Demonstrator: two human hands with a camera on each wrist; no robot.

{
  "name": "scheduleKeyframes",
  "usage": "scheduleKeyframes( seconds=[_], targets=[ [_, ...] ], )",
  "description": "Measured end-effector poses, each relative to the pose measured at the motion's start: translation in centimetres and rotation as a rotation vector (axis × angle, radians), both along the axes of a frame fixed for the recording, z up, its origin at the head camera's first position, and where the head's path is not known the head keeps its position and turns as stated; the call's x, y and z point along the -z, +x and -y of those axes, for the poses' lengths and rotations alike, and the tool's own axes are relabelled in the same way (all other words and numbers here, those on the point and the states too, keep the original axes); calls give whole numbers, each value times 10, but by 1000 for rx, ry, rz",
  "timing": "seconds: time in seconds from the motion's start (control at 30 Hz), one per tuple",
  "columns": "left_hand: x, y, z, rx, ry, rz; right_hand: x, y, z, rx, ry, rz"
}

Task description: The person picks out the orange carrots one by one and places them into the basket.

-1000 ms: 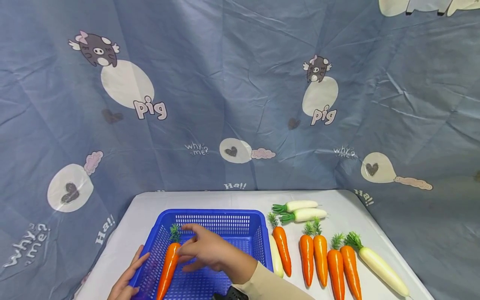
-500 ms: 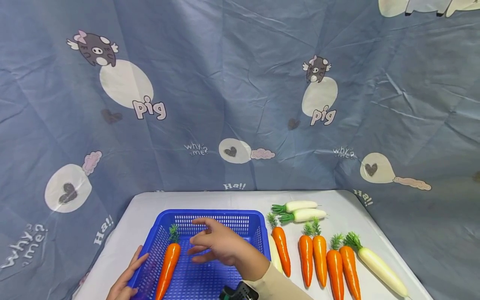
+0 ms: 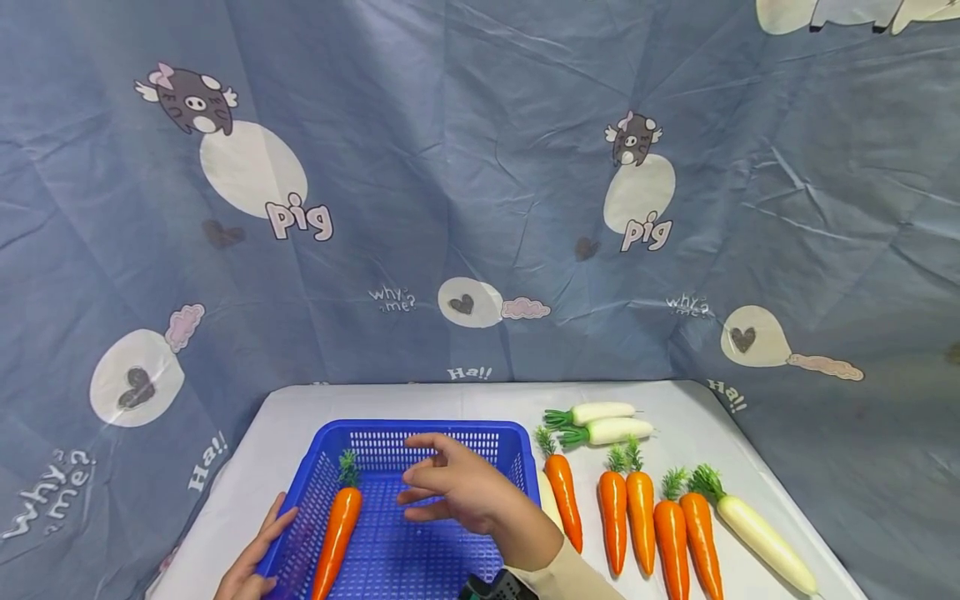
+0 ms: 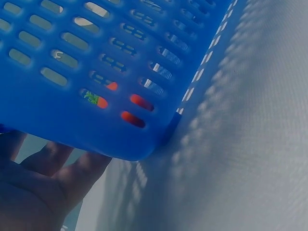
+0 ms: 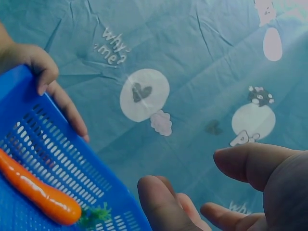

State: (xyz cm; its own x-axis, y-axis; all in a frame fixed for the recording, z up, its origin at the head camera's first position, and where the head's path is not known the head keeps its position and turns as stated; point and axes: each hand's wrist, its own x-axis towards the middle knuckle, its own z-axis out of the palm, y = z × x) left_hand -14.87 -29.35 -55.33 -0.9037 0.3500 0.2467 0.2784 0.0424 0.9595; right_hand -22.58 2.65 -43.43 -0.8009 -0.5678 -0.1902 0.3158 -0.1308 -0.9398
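Note:
At the left side of the blue plastic basket [image 3: 480, 423], my left hand [image 3: 253, 554] grips the rim. In the right wrist view, its thumb [image 5: 44, 77] bends over the rim and a finger lies along the outside. My right hand [image 3: 457, 487] hovers over the middle of the basket, fingers spread and slightly bent, holding nothing. One orange carrot [image 3: 337, 537] with a green top lies in the basket along its left side. The left wrist view shows the basket's slotted wall [image 4: 77, 91] with bits of orange through the slots.
Right of the basket, several carrots [image 3: 612, 517] lie on the white table [image 3: 750, 442]. Two white radishes [image 3: 615, 429] lie at the back, a longer one [image 3: 768, 542] at far right. Another pale radish [image 3: 550, 500] lies against the basket's right side. A patterned blue cloth [image 3: 480, 192] hangs behind.
My right hand has moved right, away from the carrot in the basket, to over the basket's middle. The carrot stays where it lay, and my left hand keeps its place on the rim.

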Motion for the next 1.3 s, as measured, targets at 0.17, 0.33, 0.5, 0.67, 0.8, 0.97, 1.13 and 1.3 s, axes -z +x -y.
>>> scheduleKeyframes(
  seconds=[0.17, 0.33, 0.5, 0.67, 0.8, 0.97, 1.13, 1.3],
  targets=[
    [-1, 2, -2, -54, -32, 21, 2, 0, -8, 13, 12, -2],
    [0, 1, -1, -35, -19, 20, 8, 2, -17, 29, 12, 2],
    [0, 1, -1, -33, -14, 23, 11, 5, -24, 36, -3, -7],
    [-1, 1, -1, -65, -48, 37, 11, 10, -31, 34, -17, -20],
    [-1, 1, -1, -70, -57, 48, 10, 14, -36, 33, -10, -26],
    [0, 1, -1, -55, -58, 16, 11, 18, -43, 44, 17, -31],
    [1, -1, 1, -14, -45, -17, 12, 20, -50, 42, 28, -54],
    [-1, 0, -3, -31, -50, -58, 13, 22, -56, 53, 33, -78]
  ],
)
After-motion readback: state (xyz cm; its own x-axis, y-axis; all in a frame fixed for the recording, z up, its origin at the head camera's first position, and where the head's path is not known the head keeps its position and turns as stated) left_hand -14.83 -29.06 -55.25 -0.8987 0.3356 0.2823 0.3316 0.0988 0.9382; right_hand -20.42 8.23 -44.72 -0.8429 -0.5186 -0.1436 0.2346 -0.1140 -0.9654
